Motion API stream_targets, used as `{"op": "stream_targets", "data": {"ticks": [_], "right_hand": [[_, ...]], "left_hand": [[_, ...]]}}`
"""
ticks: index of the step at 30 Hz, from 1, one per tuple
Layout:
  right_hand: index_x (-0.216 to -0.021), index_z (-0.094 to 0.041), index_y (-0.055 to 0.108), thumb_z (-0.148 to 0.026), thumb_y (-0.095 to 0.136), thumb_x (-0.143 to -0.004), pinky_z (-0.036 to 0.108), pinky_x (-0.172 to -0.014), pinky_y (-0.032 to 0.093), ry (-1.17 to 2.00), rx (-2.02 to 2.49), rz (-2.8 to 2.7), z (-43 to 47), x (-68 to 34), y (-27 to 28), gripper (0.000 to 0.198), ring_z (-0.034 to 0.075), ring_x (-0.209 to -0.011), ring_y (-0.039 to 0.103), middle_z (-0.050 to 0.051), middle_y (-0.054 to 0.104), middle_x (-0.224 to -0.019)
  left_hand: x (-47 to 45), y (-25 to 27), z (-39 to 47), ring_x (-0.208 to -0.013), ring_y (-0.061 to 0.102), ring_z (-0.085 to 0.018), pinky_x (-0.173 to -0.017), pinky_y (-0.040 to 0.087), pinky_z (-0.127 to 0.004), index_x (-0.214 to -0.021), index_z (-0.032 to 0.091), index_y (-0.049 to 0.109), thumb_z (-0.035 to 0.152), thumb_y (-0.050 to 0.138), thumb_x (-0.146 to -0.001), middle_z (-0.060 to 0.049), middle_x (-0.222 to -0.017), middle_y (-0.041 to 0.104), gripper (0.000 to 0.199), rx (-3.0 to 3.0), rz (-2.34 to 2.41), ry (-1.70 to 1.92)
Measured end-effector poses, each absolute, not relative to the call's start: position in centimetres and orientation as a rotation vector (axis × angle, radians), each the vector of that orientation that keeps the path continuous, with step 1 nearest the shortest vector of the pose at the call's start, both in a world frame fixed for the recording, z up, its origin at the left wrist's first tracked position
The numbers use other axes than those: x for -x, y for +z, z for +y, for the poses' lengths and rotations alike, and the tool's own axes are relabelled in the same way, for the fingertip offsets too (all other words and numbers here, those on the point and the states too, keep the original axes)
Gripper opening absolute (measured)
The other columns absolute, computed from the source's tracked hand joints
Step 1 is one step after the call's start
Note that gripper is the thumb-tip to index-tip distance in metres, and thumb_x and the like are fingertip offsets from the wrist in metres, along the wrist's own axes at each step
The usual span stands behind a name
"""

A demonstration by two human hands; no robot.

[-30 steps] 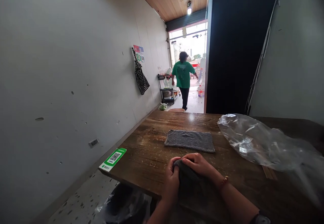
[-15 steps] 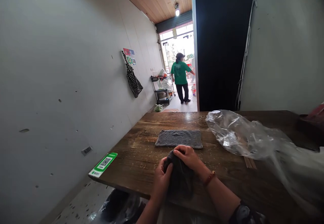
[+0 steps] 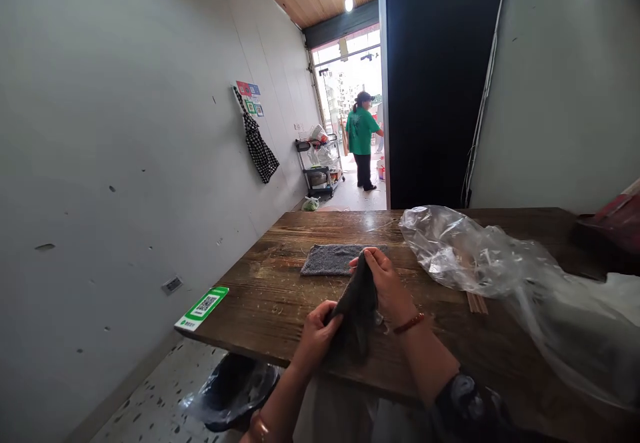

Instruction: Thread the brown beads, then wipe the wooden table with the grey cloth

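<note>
A dark grey cloth point(image 3: 356, 299) hangs stretched between my two hands above the near part of the wooden table. My left hand point(image 3: 319, 329) pinches its lower left edge, thumb on top. Higher up and to the right, my right hand point(image 3: 383, 276) grips its top corner. The cloth's lower part falls in shadow, and its far side is hidden. Just beyond, a grey folded cloth point(image 3: 325, 260) lies flat on the table, its right part partly covered by my right hand.
A clear plastic bag point(image 3: 450, 246) spreads over the table's right side, with brown strips point(image 3: 477, 303) beside it. A green QR-code card point(image 3: 203, 308) sits at the left corner. Below stands a lined black bin point(image 3: 235, 389). A person in green point(image 3: 363, 133) stands by the doorway.
My hands have moved apart, the right one up and the left one slightly down, drawing the dark cloth out from a bunched shape. The person in the doorway has turned to the right.
</note>
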State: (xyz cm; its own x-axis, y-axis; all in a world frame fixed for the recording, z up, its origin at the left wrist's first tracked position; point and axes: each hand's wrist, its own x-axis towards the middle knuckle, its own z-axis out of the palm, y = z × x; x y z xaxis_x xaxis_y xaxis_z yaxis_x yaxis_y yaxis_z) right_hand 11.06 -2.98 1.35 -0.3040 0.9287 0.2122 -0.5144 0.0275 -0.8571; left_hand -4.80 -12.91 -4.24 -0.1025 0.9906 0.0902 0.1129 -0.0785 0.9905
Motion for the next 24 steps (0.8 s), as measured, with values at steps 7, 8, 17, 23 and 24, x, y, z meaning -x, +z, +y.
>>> {"op": "stream_targets", "data": {"ticks": [7, 8, 17, 23, 24], "right_hand": [[-0.09, -0.027, 0.056, -0.056, 0.062, -0.083, 0.031, -0.063, 0.049, 1.338, 0.639, -1.089, -0.9, -11.9, 0.3, 0.03, 0.018, -0.073, 0.06, -0.001, 0.062, -0.081], [-0.091, -0.027, 0.057, -0.056, 0.062, -0.082, 0.029, -0.063, 0.048, 1.312, 0.654, -1.089, -0.8, -12.0, 0.2, 0.031, 0.017, -0.072, 0.058, -0.001, 0.061, -0.081], [-0.088, -0.026, 0.063, -0.051, 0.069, -0.077, 0.024, -0.058, 0.043, 1.331, 0.672, -1.057, -0.6, -12.0, -0.4, 0.029, 0.013, -0.067, 0.052, -0.003, 0.057, -0.078], [-0.085, -0.025, 0.065, -0.049, 0.073, -0.072, 0.024, -0.055, 0.043, 1.378, 0.716, -1.033, -0.9, -12.5, -1.0, 0.028, 0.014, -0.064, 0.053, -0.003, 0.059, -0.073], [-0.085, -0.025, 0.066, -0.048, 0.074, -0.072, 0.024, -0.054, 0.043, 1.383, 0.724, -1.028, -1.2, -12.6, -1.1, 0.028, 0.013, -0.063, 0.053, -0.003, 0.059, -0.072]], "left_hand": [[6.9, -1.5, -12.6, -0.074, 0.054, -0.016, -0.068, 0.042, -0.025, -0.085, 0.016, 0.063, 0.045, 0.069, -0.076, -0.001, -0.078, 0.061, 0.031, -1.284, 1.353, 1.378], [7.4, -1.3, -12.6, -0.072, 0.052, -0.015, -0.066, 0.041, -0.024, -0.082, 0.016, 0.062, 0.045, 0.07, -0.075, 0.0, -0.075, 0.059, 0.03, -1.33, 1.386, 1.363], [11.1, -1.8, -14.1, -0.063, 0.043, -0.013, -0.06, 0.035, -0.024, -0.07, 0.018, 0.051, 0.04, 0.065, -0.074, 0.004, -0.064, 0.048, 0.026, -1.567, 1.573, 1.155], [11.1, -1.4, -16.1, -0.075, 0.054, -0.017, -0.069, 0.04, -0.027, -0.077, 0.016, 0.062, 0.031, 0.061, -0.072, -0.001, -0.075, 0.059, 0.015, -1.615, 1.515, 0.973], [11.2, -1.4, -16.4, -0.077, 0.055, -0.018, -0.07, 0.041, -0.028, -0.077, 0.016, 0.064, 0.028, 0.061, -0.071, -0.002, -0.077, 0.061, 0.014, -1.635, 1.517, 0.947]]}}
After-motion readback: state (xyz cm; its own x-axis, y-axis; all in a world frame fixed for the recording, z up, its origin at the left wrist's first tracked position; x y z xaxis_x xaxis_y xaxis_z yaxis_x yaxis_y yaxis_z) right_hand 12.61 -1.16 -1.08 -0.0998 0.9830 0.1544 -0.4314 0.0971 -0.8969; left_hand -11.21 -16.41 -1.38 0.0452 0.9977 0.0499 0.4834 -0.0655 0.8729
